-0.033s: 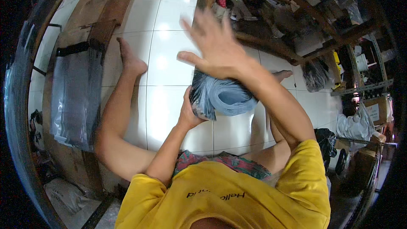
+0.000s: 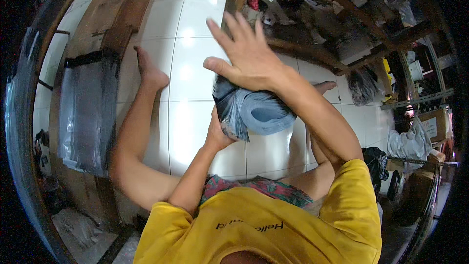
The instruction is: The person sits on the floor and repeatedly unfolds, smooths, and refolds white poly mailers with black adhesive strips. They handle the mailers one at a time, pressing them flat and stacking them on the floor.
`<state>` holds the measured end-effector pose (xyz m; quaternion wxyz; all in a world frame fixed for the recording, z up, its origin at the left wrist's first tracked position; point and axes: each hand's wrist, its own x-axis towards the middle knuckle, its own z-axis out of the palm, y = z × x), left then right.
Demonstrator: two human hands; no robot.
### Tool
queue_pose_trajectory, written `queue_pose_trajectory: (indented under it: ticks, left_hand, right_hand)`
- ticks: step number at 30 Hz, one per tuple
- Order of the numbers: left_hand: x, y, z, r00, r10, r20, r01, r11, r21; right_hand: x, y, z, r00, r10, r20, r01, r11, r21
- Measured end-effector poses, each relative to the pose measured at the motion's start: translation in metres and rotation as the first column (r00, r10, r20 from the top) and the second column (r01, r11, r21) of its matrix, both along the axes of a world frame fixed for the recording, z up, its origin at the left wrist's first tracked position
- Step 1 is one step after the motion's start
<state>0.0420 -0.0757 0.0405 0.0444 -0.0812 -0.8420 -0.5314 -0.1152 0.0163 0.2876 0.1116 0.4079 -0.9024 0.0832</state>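
The grey-blue rolled bundle of thin plastic sheets point(image 2: 266, 128) is between both hands, its looped end facing 6 o'clock, its length seemingly running toward 12. The left hand point(image 2: 220, 129), nearer, grips it from 8 o'clock; the right hand point(image 2: 246, 61), at 12, is spread wide, grasping nothing; whether it touches, I cannot tell.

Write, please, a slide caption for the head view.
The left hand holds a blue-grey roll; the right hand is open near it.
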Motion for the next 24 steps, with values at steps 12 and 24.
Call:
queue_pose_trajectory:
  ticks: [12, 24]
  left_hand:
    - [-0.018, -0.002, -0.010, 0.997, 0.051, -0.057, -0.050, 0.999, 0.017]
    - [-0.014, -0.005, 0.008, 0.986, 0.106, -0.126, -0.101, 0.994, 0.046]
  right_hand:
    - [-0.008, 0.031, 0.023, 0.996, -0.070, -0.050, 0.074, 0.994, 0.078]
    - [0.004, 0.033, 0.016, 0.993, -0.040, 0.113, 0.035, 0.999, 0.040]
